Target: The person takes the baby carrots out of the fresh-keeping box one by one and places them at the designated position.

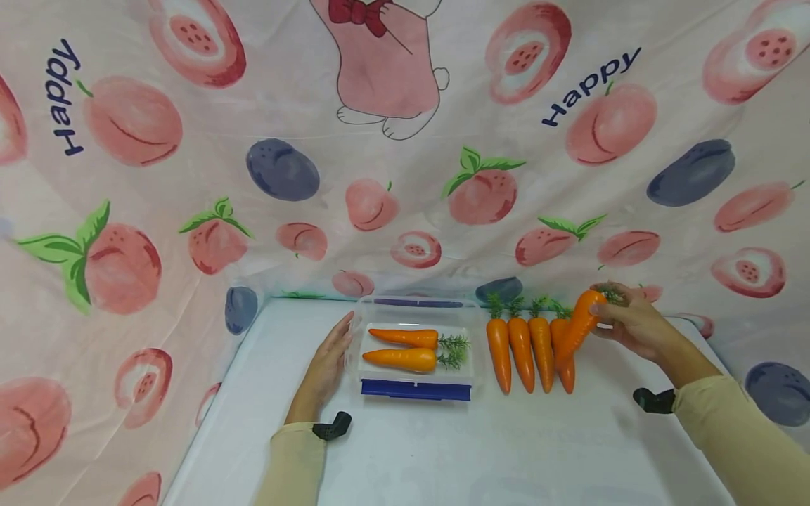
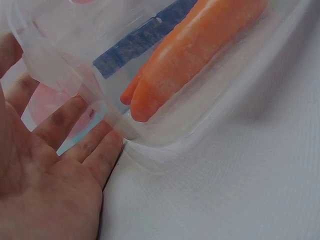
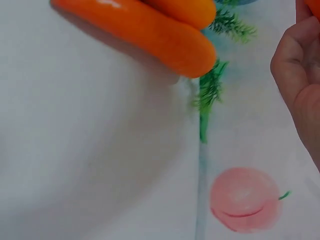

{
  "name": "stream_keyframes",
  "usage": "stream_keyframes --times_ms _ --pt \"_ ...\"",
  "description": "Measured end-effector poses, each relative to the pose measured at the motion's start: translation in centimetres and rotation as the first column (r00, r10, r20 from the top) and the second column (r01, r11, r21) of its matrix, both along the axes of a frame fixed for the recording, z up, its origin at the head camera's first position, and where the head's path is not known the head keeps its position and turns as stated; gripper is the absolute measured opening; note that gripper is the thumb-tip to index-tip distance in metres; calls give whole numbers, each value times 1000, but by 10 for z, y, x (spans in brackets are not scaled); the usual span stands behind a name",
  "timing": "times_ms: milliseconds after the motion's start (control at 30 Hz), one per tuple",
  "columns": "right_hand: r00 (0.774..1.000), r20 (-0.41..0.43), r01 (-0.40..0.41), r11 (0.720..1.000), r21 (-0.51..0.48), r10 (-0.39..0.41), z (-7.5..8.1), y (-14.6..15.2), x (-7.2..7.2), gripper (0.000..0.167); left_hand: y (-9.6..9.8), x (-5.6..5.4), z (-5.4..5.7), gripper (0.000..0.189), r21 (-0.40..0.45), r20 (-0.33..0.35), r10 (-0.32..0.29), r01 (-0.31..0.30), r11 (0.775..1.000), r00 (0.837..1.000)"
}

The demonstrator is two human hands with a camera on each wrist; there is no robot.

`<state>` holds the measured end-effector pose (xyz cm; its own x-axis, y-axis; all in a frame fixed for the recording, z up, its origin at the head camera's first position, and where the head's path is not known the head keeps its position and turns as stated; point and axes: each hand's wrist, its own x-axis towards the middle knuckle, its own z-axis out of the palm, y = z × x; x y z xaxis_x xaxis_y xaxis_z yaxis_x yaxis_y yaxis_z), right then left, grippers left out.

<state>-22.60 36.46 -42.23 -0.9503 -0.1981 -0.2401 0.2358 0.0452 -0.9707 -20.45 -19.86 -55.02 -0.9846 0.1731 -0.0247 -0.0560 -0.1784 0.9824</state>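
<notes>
In the head view, a clear plastic box [image 1: 415,390] with blue latch flaps stands on the table. Two orange toy carrots, one behind [image 1: 403,338] and one in front [image 1: 399,360], lie inside, green tops to the right. My left hand [image 1: 324,365] rests against the box's left wall, its fingers extended; the left wrist view shows them touching the clear plastic [image 2: 107,107]. With my right hand [image 1: 635,327] I grip another carrot [image 1: 579,327] near its leafy end, tilted over the rightmost carrot of a row. At the right wrist view's edge, that hand [image 3: 300,70] is only partly visible.
Several carrots [image 1: 498,355] lie side by side to the right of the box, tips toward me. The white table [image 1: 506,450] extends in front. A fruit-printed cloth [image 1: 405,169] hangs behind the table's back edge and along both sides.
</notes>
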Motion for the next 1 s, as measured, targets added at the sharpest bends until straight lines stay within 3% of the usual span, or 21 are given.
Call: stream_keyframes --times_ms 433,667,800,1000 --pt "997 38 60 998 -15 -59 -24 17 5 68 0 -1 0 49 -7 18 7 -7 1000 1000" --pt "994 70 90 996 -13 -89 -36 18 5 102 -1 -1 -1 49 -11 24 10 -10 1000 1000" --pt "991 79 104 994 24 -105 -43 19 5 98 0 -1 0 49 -7 24 11 -10 1000 1000" --pt "989 89 113 992 62 -118 -55 22 4 69 0 0 0 49 -12 27 17 -17 1000 999"
